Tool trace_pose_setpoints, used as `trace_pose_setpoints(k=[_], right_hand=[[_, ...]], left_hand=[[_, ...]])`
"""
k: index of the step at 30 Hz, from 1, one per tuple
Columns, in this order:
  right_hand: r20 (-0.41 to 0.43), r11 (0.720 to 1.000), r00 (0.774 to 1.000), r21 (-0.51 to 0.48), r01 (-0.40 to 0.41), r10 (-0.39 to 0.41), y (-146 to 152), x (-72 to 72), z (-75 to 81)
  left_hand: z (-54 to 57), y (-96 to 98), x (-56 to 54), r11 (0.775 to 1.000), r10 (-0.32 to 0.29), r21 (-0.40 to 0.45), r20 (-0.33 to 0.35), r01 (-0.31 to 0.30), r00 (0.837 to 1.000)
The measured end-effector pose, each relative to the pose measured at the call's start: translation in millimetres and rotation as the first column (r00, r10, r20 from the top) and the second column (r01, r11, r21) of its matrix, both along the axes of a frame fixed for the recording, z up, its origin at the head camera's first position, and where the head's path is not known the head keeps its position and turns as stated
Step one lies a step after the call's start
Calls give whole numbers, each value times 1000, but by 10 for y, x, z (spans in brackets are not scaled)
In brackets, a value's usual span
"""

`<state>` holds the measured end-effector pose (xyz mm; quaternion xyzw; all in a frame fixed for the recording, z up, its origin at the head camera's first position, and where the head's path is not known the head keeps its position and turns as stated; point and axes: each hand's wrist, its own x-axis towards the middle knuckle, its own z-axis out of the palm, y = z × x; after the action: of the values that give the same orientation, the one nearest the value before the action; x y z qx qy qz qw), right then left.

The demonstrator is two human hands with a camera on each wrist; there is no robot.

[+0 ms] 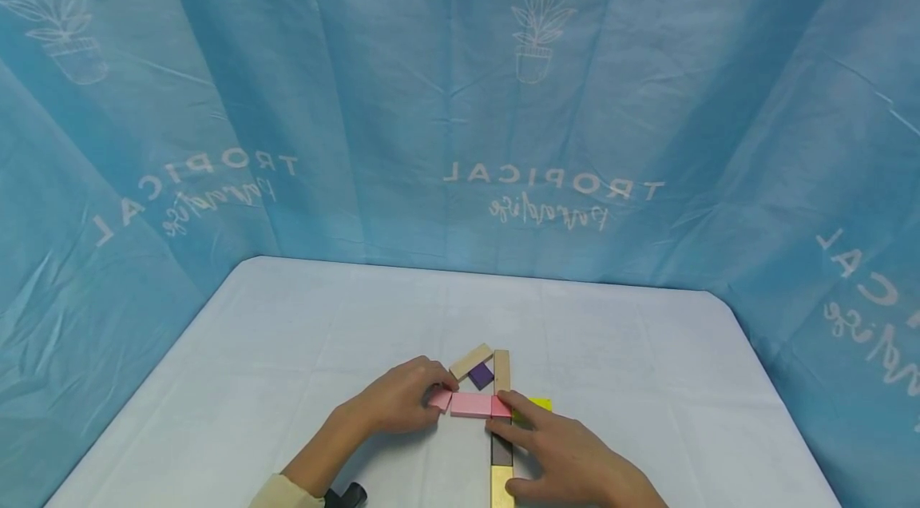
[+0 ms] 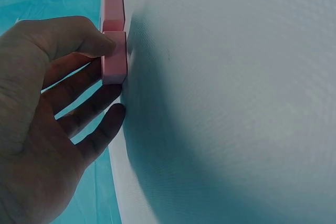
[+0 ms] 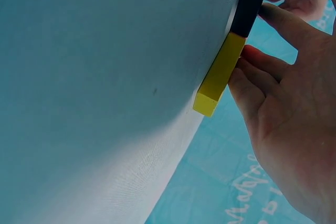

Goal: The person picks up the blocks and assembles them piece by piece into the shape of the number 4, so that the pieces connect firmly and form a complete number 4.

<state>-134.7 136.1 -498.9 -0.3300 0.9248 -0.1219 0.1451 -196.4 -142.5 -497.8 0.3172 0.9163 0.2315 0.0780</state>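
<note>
My left hand (image 1: 402, 398) pinches a small pink block (image 2: 115, 69) between thumb and fingers, at the left end of a longer pink block (image 1: 470, 405). The two pink blocks meet end to end in the left wrist view. My right hand (image 1: 571, 456) rests with spread fingers on the row of blocks: fingertips touch a red-pink block (image 1: 501, 407) and the top of a dark block (image 1: 501, 450), while the thumb lies at a pale yellow block (image 1: 501, 486). A bright yellow block (image 3: 218, 77) beside the right fingers is partly covered by them in the head view.
Beyond the hands lie a slanted wooden block (image 1: 470, 362), a purple block (image 1: 481, 375) and an upright-running wooden block (image 1: 501, 371). All sit on a white-covered table (image 1: 323, 332). Blue printed curtains (image 1: 395, 93) surround it. A black object (image 1: 352, 495) shows by the left wrist.
</note>
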Motion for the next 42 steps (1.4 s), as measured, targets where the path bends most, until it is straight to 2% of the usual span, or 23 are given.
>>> trace_pose_setpoints(k=[8, 11, 14, 18, 24, 28, 34, 42], right_hand=[[-47, 1000, 999, -16, -27, 26, 3, -3, -9], [-44, 999, 999, -21, -24, 23, 5, -3, -9], [-47, 999, 998, -29, -31, 30, 2, -8, -6], [-62, 998, 997, -31, -45, 43, -1, -13, 6], [-53, 999, 998, -25, -35, 33, 7, -7, -6], [-27, 999, 999, -26, -26, 25, 7, -7, -13], [3, 1000, 1000, -17, -10, 10, 10, -6, -14], [17, 1000, 1000, -15, 0, 0, 6, -8, -21]], left_hand=[[6, -4, -8, 1000, 13, -8, 11, -13, 1000], [35, 6, -21, 999, 53, 5, 15, -53, 998], [65, 25, -60, 993, 103, 51, -7, -103, 995], [91, 87, -168, 984, 151, 100, -43, -146, 988], [122, 236, -351, 983, 181, 35, -21, -180, 983], [149, 329, -413, 983, 185, 8, 15, -186, 983], [149, 435, -437, 983, 182, -39, 34, -181, 983], [99, 488, -427, 981, 182, -74, 7, -181, 983]])
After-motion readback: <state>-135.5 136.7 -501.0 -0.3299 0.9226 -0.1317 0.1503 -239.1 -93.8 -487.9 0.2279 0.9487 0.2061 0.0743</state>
